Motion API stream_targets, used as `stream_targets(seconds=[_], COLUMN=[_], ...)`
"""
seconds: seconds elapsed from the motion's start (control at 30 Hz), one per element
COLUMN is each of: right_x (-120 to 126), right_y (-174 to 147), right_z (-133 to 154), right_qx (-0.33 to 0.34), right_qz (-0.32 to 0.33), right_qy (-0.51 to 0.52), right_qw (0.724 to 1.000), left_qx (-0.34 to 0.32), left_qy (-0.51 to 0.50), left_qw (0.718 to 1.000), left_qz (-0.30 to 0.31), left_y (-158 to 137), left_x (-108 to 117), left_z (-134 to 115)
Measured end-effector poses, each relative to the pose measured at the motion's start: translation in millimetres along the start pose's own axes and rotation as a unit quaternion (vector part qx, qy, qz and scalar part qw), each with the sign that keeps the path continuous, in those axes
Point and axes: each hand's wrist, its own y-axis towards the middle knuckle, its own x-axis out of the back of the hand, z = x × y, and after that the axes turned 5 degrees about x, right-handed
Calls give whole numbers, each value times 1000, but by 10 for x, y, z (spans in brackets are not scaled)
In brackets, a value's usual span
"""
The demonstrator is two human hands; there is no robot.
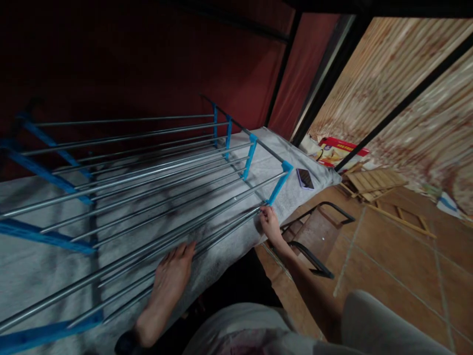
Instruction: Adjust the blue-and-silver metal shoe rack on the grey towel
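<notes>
Rods [148, 197] lie flat on grey-covered bed [44, 266], long axis left to right. Left hand [172, 276] spread flat on nearest rods mid-length. Right hand [269, 222] pinches rod end beside blue bracket [279, 185].

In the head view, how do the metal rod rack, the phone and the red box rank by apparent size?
1. Metal rod rack
2. Red box, partly hidden, farther away
3. Phone
The last two are close, so their order is unsure.
</notes>
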Motion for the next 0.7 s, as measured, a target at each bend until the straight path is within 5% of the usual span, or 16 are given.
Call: stream_targets(seconds=[0.27,0.7], right_x=[-60,27], right_y=[310,327], right_z=[-51,-106], right_qx=[-241,-263], right_qz=[-108,-31], right_qy=[178,145], right_qw=[948,953], left_qx=[-2,9], left_qy=[-5,30], left_qw=[1000,999], left_qz=[-23,-18], left_y=[-8,14], left_x=[-20,13], left_z=[43,1])
